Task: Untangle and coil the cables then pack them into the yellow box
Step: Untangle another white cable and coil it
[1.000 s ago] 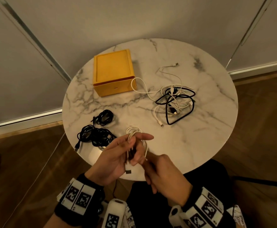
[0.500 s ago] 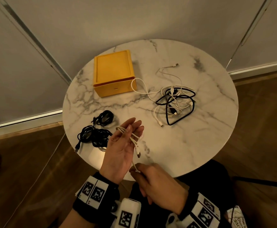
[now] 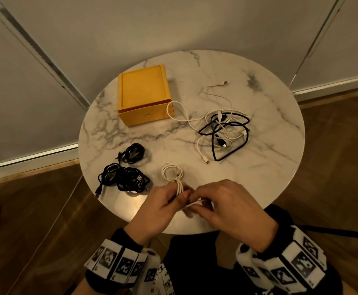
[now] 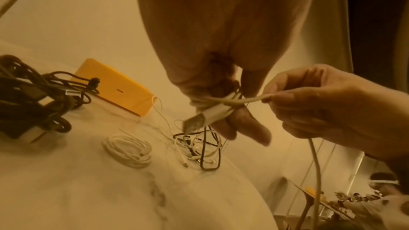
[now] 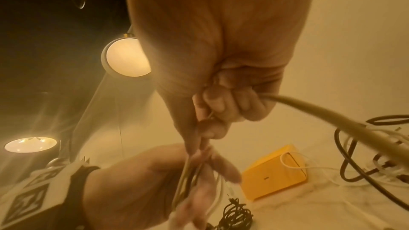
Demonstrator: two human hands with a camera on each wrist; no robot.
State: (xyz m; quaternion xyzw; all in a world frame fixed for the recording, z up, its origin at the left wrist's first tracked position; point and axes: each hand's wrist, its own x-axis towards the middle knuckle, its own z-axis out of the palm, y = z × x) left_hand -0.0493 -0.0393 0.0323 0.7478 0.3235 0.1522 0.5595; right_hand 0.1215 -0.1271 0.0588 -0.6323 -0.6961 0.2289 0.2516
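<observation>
Over the marble table (image 3: 258,171), both hands pinch the white cable (image 3: 172,171): left hand (image 3: 163,209) its coil, right hand (image 3: 227,209) its free end.

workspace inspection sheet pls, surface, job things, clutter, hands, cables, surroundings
surface: round marble table, pale with grey veins.
job's things: yellow box at the far left of the table, closed.
clutter: nothing seen.
grippers: left hand grips a white cable bundled in loops; right hand pinches its free end and draws it across the bundle.
cables: black coils at the near left; tangled pile of black and white cables to the right, one white strand touching the box.
surroundings: wooden floor, pale wall panels.
</observation>
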